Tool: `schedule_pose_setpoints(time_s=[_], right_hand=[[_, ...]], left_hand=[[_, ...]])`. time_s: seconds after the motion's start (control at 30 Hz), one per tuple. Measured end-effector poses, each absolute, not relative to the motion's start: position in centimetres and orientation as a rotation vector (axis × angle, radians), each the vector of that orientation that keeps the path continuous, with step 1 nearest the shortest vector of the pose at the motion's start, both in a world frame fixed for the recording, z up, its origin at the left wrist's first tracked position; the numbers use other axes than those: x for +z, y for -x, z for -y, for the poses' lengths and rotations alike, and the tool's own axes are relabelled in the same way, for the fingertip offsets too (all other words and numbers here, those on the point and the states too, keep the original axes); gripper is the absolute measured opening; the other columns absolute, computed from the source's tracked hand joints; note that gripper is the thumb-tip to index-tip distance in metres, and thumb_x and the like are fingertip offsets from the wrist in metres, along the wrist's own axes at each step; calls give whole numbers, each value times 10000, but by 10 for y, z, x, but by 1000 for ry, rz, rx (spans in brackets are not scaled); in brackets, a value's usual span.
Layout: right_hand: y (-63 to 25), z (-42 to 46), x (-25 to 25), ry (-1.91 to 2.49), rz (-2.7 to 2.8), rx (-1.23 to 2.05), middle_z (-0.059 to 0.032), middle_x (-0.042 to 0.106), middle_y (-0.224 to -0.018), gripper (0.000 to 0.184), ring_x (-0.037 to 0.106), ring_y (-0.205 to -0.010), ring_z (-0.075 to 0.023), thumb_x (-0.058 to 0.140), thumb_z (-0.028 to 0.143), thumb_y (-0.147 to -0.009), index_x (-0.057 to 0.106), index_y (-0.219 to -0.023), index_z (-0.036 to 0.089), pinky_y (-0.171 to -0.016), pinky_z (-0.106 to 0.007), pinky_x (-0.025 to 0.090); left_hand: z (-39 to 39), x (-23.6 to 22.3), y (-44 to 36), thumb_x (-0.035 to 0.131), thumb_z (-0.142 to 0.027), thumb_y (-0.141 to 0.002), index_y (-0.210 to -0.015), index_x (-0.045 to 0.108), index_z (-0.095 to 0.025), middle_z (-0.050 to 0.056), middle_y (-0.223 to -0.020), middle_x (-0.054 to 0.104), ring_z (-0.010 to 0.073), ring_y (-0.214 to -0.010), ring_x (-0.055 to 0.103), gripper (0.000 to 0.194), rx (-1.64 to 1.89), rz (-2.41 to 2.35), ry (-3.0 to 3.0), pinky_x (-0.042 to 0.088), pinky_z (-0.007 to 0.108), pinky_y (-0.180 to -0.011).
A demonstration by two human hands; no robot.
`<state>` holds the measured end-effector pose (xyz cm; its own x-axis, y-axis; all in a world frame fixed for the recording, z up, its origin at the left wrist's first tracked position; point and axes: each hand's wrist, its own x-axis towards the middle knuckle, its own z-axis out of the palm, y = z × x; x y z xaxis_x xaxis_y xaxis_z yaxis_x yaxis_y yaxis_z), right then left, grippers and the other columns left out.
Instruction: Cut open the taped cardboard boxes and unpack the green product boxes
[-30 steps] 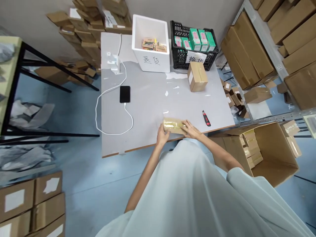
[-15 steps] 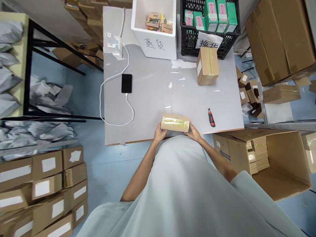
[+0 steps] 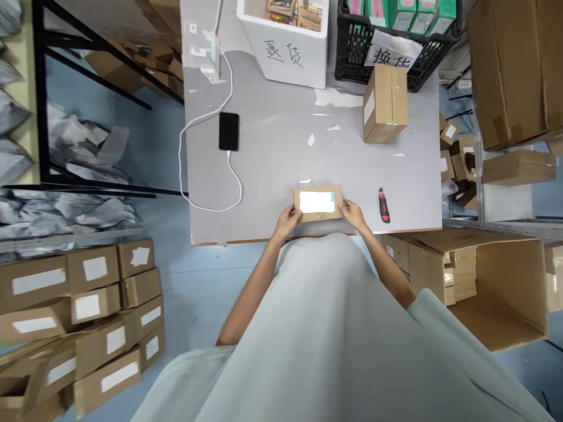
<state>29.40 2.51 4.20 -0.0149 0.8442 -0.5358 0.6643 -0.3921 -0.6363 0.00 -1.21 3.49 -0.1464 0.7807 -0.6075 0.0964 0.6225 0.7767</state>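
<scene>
A small cardboard box (image 3: 319,217) with a white label on its upper face is held at the front edge of the grey table (image 3: 272,158). My left hand (image 3: 287,223) grips its left end, and my right hand (image 3: 353,214) has hold of the right end. To the right of my right hand lies a red and black utility knife (image 3: 384,206). Farther back on the right, a taller taped cardboard box (image 3: 385,105) stands upright on the table.
A white bin (image 3: 290,61) and a black crate (image 3: 352,58) of green boxes stand at the back. On the left lies a black phone (image 3: 229,132) with a white cable (image 3: 181,158). A large open carton (image 3: 510,287) sits right of the table; stacked boxes (image 3: 97,334) stand left.
The small box has been turned over in my hands: a white label now faces up where yellowish tape showed before. The whole view has shifted slightly.
</scene>
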Motion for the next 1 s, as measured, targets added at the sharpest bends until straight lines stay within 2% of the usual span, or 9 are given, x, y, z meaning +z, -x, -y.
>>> schedule_pose_setpoints(time_s=[0.13,0.27,0.33,0.5,0.63,0.8,0.93,1.0], right_hand=[[-304,-11,34,1846,1473,1534,-159,789,-1538,547,815,-1324,-300,700,476,-1082,745,-1528,163,-1167,-454,645],[-315,3,28,1698,1414,1657,-179,746,-1601,803,798,-1370,-350,885,540,-926,693,-1601,151,-1212,-504,633],[-317,5,24,1687,1408,1678,-163,745,-1607,840,800,-1367,-363,915,558,-895,697,-1605,167,-1218,-518,634],[-319,-2,19,1674,1462,1670,-105,799,-1537,766,817,-1331,-354,908,549,-912,733,-1578,213,-1189,-510,657],[-320,-6,25,1697,1574,1631,-82,843,-1453,641,848,-1227,-344,877,511,-955,776,-1524,234,-1156,-507,663],[-329,-14,51,1598,1748,1509,-94,879,-1272,548,841,-1136,-317,805,567,-1023,820,-1448,220,-1074,-430,655],[-337,-27,70,1588,1842,1345,-119,822,-1138,494,786,-1088,-286,665,585,-1098,880,-1273,177,-991,-365,612],[-338,-32,71,1628,1897,1303,-103,793,-1040,481,755,-1048,-273,601,562,-1128,896,-1136,183,-978,-354,583]], left_hand=[[30,32,6,745,-331,-942,-1487,713,-115,200,-1606,725,331,-1440,725,587,681,-1588,-726,542,488,-1287],[52,26,1,803,-313,-892,-1531,685,-133,191,-1597,733,330,-1348,777,674,646,-1562,-707,580,501,-1248],[59,21,-4,834,-289,-858,-1563,662,-156,178,-1623,715,322,-1294,799,738,652,-1581,-701,611,491,-1205],[60,11,-14,823,-213,-821,-1548,667,-153,188,-1618,706,308,-1249,812,746,715,-1652,-677,655,445,-1114],[57,14,-17,824,-202,-805,-1513,704,-164,171,-1545,752,302,-1202,816,719,742,-1680,-679,662,452,-1089],[55,31,-6,852,-262,-818,-1446,774,-189,132,-1435,809,291,-1194,789,637,813,-1756,-767,670,448,-1077],[49,41,3,849,-340,-875,-1357,819,-174,153,-1399,824,313,-1302,767,511,928,-1758,-889,642,481,-1152],[45,40,3,814,-337,-903,-1328,829,-162,159,-1357,839,315,-1264,787,460,923,-1743,-885,634,496,-1165]])
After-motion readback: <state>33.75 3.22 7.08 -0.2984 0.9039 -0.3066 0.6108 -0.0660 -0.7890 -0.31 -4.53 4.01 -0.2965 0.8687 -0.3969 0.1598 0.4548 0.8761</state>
